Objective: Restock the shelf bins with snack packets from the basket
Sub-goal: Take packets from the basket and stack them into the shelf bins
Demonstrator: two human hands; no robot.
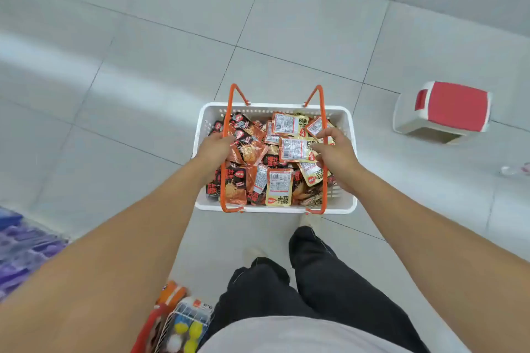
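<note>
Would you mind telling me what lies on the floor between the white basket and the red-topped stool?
Nothing: in the head view, the stretch between the basket and the stool is bare grey floor tile, crossed only by grout lines.

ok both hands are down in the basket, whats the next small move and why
Probably close both hands on a bunch and lift. The left hand is already among the orange packets and the right hand touches the yellow packets. The white basket sits full on the floor, so nothing can reach a shelf bin until packets come out.
</note>
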